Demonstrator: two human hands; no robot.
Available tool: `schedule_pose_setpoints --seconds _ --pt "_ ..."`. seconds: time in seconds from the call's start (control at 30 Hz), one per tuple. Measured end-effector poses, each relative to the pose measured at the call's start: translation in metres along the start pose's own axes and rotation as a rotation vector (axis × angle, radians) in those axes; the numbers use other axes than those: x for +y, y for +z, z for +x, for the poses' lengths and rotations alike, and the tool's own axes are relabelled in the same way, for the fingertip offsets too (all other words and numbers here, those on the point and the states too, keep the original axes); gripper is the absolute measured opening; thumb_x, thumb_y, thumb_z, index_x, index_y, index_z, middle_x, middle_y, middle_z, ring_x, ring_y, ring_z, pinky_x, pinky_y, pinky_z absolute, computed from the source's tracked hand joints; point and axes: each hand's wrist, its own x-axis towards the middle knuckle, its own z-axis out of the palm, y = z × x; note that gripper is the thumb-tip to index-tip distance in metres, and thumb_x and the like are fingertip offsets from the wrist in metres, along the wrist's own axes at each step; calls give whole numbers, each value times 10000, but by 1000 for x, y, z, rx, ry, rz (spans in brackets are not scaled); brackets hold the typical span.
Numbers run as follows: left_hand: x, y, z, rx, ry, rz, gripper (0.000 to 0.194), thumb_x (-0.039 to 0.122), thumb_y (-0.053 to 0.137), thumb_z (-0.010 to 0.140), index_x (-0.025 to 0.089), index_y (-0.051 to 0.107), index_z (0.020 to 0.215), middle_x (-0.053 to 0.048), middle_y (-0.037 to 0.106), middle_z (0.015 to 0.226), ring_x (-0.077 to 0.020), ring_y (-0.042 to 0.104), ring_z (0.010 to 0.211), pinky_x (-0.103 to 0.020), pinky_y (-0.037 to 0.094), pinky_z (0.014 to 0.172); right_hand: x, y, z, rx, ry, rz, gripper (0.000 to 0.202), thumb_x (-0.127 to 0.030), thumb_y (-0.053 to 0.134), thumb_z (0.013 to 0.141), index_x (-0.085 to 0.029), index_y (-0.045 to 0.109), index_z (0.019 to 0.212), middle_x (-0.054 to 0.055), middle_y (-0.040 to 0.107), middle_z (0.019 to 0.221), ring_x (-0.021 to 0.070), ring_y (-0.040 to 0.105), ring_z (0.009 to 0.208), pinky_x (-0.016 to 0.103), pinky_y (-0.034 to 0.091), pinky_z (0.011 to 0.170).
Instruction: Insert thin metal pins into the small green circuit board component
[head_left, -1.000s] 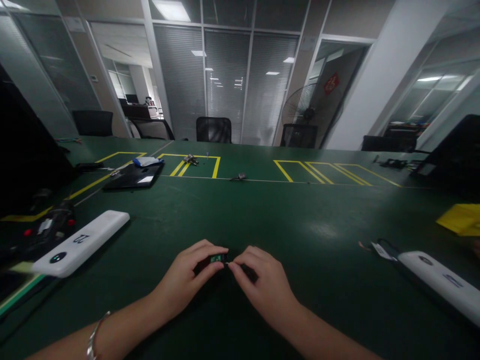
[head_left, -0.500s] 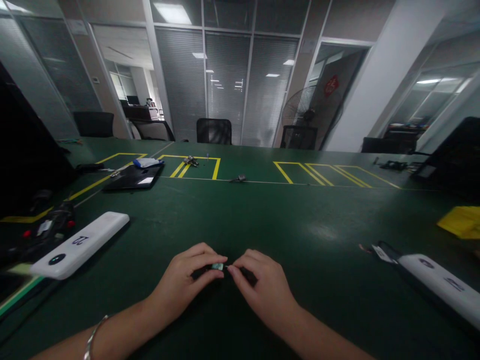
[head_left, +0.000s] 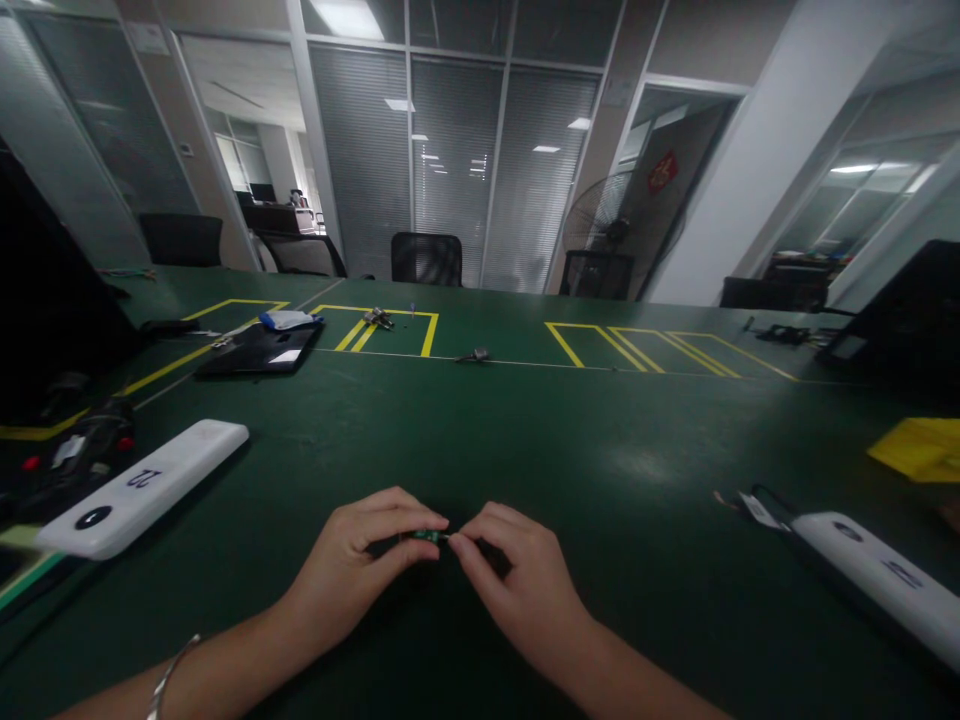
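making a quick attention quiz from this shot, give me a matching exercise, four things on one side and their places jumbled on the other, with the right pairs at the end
Things
1. small green piece
2. silver bracelet
3. yellow object
4. red sign

Places
A. at the right edge of the picture
B. around the left forearm
C. in the background, beyond the green table
D. between the thumb and fingers of the left hand

Right pairs: 1-D, 2-B, 3-A, 4-C
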Motion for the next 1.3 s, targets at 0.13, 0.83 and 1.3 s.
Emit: schedule_pose_setpoints --seconds 0.13,0.83,1.3 --pt "-1 0 -1 3 -18 -29 220 170 688 825 289 745 1001 -24 716 892 -181 669 821 -280 529 731 0 0 0 -8 6 21 249 -289 512 932 -202 681 771 0 588 679 136 551 647 243 371 596" --pt "-1 1 1 -9 -53 -116 173 203 657 851 235 742 999 -47 695 912 -188 644 843 -292 502 749 -2 -1 1 -2 39 91 266 -292 493 946 -204 693 794 2 602 693 143 561 659 255 396 608" --pt "4 2 2 -472 152 319 232 258 509 941 304 688 1082 -70 565 1144 -247 484 1076 -373 411 935 4 -2 2 71 51 73 266 -258 489 946 -194 664 755 5 624 711 138 577 670 248 425 634"
